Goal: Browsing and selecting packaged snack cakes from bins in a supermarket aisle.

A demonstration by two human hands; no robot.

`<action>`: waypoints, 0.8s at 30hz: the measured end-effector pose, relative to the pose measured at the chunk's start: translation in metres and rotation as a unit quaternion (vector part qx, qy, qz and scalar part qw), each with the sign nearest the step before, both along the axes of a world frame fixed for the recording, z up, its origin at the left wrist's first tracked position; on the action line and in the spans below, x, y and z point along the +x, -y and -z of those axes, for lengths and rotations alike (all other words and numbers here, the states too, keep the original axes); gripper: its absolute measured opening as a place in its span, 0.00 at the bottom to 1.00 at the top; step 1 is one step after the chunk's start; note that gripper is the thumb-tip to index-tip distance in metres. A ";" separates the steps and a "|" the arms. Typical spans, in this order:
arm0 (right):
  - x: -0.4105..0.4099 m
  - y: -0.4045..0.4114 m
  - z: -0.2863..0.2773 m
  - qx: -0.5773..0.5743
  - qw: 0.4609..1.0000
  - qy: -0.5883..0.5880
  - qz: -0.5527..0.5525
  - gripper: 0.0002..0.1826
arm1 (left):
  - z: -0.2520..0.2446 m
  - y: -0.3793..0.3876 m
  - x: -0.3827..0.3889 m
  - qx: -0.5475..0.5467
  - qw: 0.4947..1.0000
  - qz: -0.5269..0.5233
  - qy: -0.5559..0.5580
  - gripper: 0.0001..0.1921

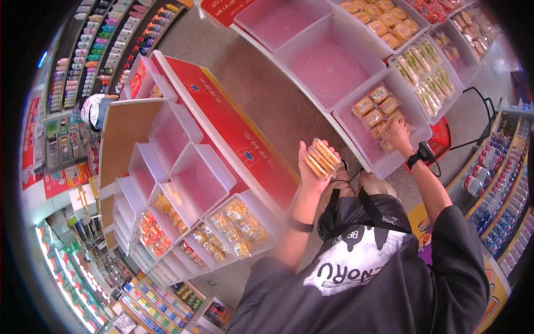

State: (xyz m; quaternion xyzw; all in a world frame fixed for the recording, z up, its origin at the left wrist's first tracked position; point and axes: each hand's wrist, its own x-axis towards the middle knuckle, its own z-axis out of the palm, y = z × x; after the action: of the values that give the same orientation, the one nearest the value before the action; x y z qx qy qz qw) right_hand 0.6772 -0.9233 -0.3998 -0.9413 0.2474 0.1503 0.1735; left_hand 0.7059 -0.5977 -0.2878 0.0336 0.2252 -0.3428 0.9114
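Note:
Several flat wrapped biscuit packets [321, 159] rest side by side in my left hand [313, 173], palm up, fingers curled around them, in front of my body. My right hand [396, 132] reaches into a translucent plastic bin [358, 146] and touches the wrapped biscuit packs [372, 118] lying there in rows. Whether its fingers grip a pack cannot be told. Beside this bin, one holds long green-and-white wrapped packs [425, 75]; another holds orange-yellow wrapped snacks [381, 21].
An empty-looking pink-bottomed bin [329, 62] adjoins the bin I reach into. A red shopping basket [440, 135] stands on the floor at its right. Across the aisle is a tiered bin display [204, 171] with a red front. Drink shelves [496, 179] are at right; a person [95, 110] stands far left.

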 end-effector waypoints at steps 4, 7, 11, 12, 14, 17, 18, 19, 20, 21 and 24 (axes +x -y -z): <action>-0.005 0.018 -0.031 0.089 0.994 -0.027 0.052 0.49 | -0.005 0.016 0.007 0.077 0.996 0.034 -0.028 0.35; -0.017 0.023 -0.064 0.233 0.969 0.042 0.073 0.46 | -0.008 0.033 0.010 0.125 0.991 0.043 0.003 0.42; -0.034 0.010 -0.119 0.463 0.875 0.089 0.111 0.37 | -0.019 0.060 0.008 0.215 0.974 0.065 0.041 0.46; -0.035 0.006 -0.132 0.466 0.874 0.093 0.107 0.37 | -0.014 0.062 0.006 0.229 0.968 0.084 0.061 0.47; -0.033 0.000 -0.153 0.625 0.766 0.074 0.131 0.35 | -0.016 0.072 0.004 0.249 0.960 0.097 0.082 0.47; -0.031 0.008 -0.181 0.712 0.691 0.062 0.112 0.34 | -0.035 0.096 -0.002 0.260 0.955 0.097 0.100 0.49; -0.028 0.013 -0.185 0.720 0.684 0.066 0.099 0.36 | -0.043 0.102 -0.004 0.260 0.953 0.099 0.119 0.47; -0.027 0.018 -0.187 0.724 0.680 0.066 0.096 0.36 | -0.051 0.110 -0.006 0.260 0.950 0.101 0.137 0.46; -0.027 0.023 -0.189 0.705 0.700 0.110 0.040 0.37 | -0.059 0.119 -0.011 0.258 0.954 0.097 0.120 0.46; -0.023 0.025 -0.192 0.684 0.713 0.152 -0.021 0.37 | -0.057 0.119 -0.012 0.267 0.952 0.089 0.123 0.46; -0.017 0.033 -0.215 0.635 0.740 0.191 -0.114 0.38 | -0.056 0.124 -0.023 0.262 0.938 0.102 0.200 0.47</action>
State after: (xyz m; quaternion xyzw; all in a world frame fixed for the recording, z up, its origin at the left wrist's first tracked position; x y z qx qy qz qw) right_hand 0.6601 -0.9566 -0.1849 -0.6428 -0.0526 0.1078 0.7566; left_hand 0.6828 -0.7220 -0.2322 0.3623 0.1159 -0.3490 0.8564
